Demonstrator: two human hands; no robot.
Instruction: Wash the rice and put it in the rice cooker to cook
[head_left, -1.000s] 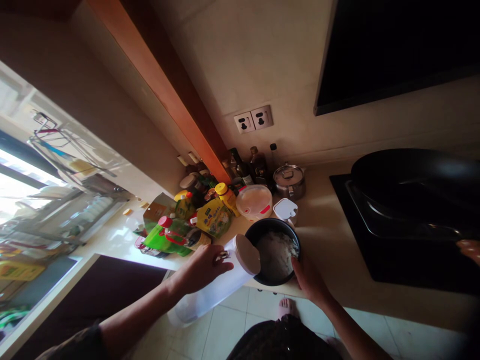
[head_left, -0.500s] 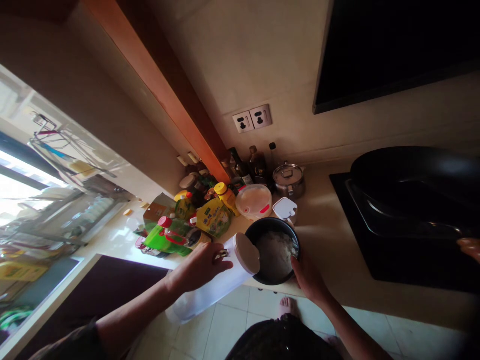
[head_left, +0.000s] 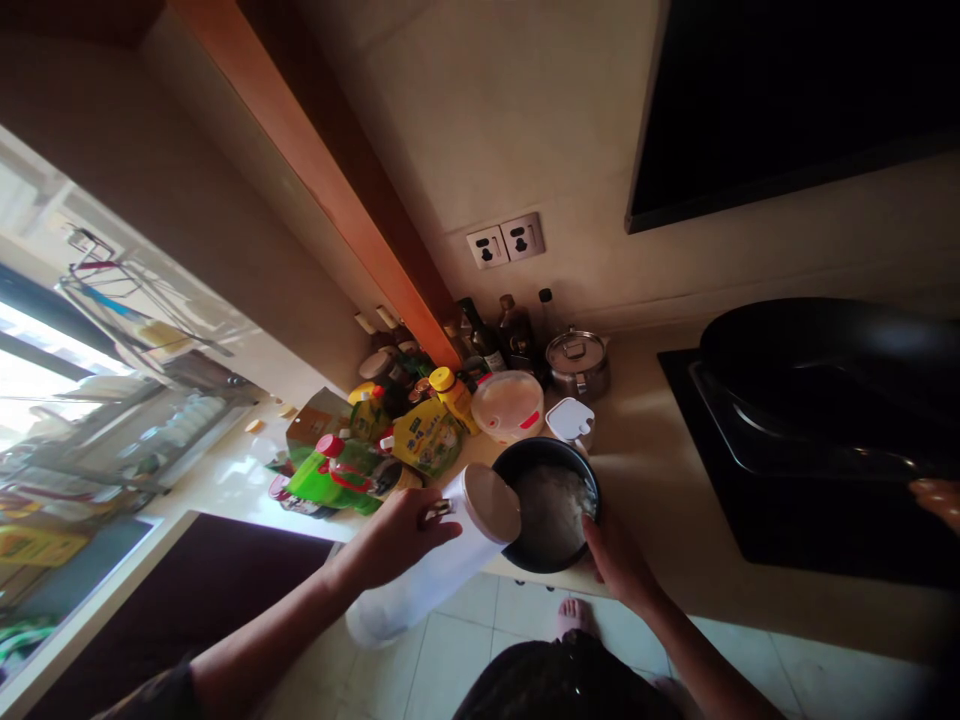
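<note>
My left hand [head_left: 405, 535] is closed round a tall white container [head_left: 431, 565], tipped so its lidded mouth leans over a black pot [head_left: 551, 455]. White grains lie inside the pot, which stands at the front edge of the pale counter [head_left: 660, 470]. My right hand [head_left: 615, 560] grips the pot's near rim, fingers curled against it.
Bottles, green and yellow packets, a white lidded bowl [head_left: 508, 403], a small white box [head_left: 570, 420] and a steel lidded pot [head_left: 577, 362] crowd the counter's back left. A black pan [head_left: 825, 350] sits on the stove at right. Another person's fingertips [head_left: 937, 497] show at the right edge.
The white container has tilted slightly further, its base swinging lower. Both hands keep their grips.
</note>
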